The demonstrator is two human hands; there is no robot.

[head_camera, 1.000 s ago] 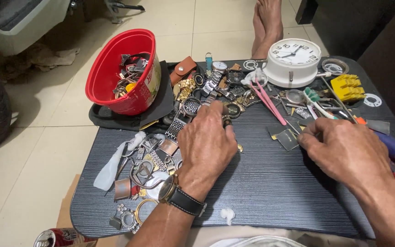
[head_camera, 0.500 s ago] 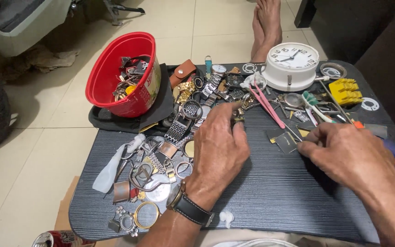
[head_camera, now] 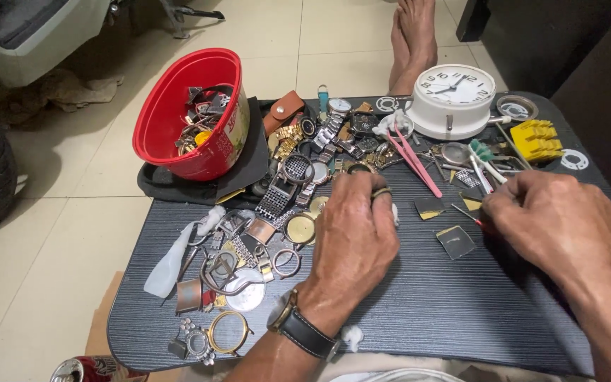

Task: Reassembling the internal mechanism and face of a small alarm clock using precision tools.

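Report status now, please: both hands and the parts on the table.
Left hand pinches small ring part. Right hand holds thin red-tipped tool. Watch parts pile crowds left side.

A red bucket (head_camera: pixel 191 117) is sitting at the far left corner of the dark grey, finely striped table (head_camera: pixel 419 311). A white clock (head_camera: pixel 454 97) with a white dial is standing along the far edge, pink tweezers (head_camera: pixel 416 160) lying just before it. A yellow block (head_camera: pixel 537 139) is showing near the far right corner. Gold and silver watch parts (head_camera: pixel 277 212) are glinting across the left half. A black strap with a gold case is circling the left hand's (head_camera: pixel 353 237) wrist.
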